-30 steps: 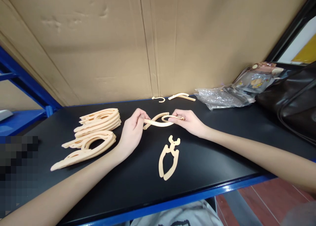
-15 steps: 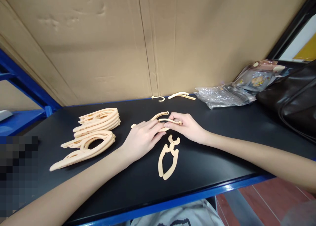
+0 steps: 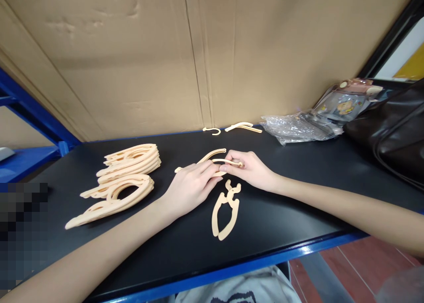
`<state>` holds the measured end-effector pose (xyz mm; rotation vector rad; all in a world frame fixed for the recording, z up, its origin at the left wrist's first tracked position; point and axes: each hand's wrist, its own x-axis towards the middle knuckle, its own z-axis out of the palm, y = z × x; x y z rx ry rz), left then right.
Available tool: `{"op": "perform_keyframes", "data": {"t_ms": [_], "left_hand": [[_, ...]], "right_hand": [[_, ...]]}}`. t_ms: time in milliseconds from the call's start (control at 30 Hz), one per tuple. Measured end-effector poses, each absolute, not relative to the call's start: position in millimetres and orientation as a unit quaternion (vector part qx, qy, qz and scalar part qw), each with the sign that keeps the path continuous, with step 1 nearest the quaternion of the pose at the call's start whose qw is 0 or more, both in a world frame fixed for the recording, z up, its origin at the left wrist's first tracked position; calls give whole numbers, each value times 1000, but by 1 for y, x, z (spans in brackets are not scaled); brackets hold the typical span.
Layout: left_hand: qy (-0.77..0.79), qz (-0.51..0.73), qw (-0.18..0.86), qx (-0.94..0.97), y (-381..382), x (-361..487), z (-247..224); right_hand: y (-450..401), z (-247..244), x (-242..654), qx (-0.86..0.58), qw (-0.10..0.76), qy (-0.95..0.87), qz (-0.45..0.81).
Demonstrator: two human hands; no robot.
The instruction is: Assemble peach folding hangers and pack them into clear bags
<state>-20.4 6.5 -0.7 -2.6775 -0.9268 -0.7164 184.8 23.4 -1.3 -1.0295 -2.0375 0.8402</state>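
A cream-coloured, curved clothes-hanger piece, apparently of smooth moulded plastic (image 3: pixel 212 153), lies between both hands above a flat black tabletop (image 3: pixel 281 223), partly covered by them. The left hand (image 3: pixel 192 181) is closed over its middle, fingers together and thumb below, the exact contact hidden; the right hand (image 3: pixel 248 168) has thumb and fingers clamped on the piece near its curled, hook-like end. By its thin section it should be light and fairly stiff, a little slippery, and liable to snap if bent hard across a narrow part; the broader arms would seem the safer hold. Just below the hands, a flat cream hanger frame with two bowed arms (image 3: pixel 233 217) occupies the nearest working space. To the left are an upper stack of similar cream pieces (image 3: pixel 142 168) and a lower stack (image 3: pixel 112 210), near the left forearm. Behind, by a brown cardboard panel (image 3: pixel 265 51), lie a small cream hook (image 3: pixel 212 129) and two crossed cream strips (image 3: pixel 243 125); a crumpled clear plastic bag (image 3: pixel 298 127) and a dark brown leather-like bag (image 3: pixel 394 122) bound the right.
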Motion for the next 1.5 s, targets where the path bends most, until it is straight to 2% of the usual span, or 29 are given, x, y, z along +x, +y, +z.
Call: {"op": "perform_keyframes", "data": {"t_ms": [133, 267, 400, 633, 967, 1300, 1500], "left_hand": [[-317, -260, 91, -908, 5, -20, -2], [-333, -259, 74, -903, 6, -21, -4], [-371, -264, 51, -889, 8, -24, -6], [-396, -258, 20, -881, 8, -25, -6], [-404, -260, -8, -877, 9, -25, -5], [-417, -260, -12, -871, 5, -23, 0], [-463, -219, -36, -858, 3, -20, 5]], "right_hand": [[25, -3, 185, -393, 399, -757, 337], [33, -7, 187, -373, 488, -667, 420], [46, -11, 190, -383, 521, -625, 437], [49, -13, 193, -382, 488, -674, 402], [42, -4, 189, -370, 471, -663, 449], [47, -10, 190, -341, 502, -624, 493], [48, -8, 190, -380, 469, -681, 414]]}}
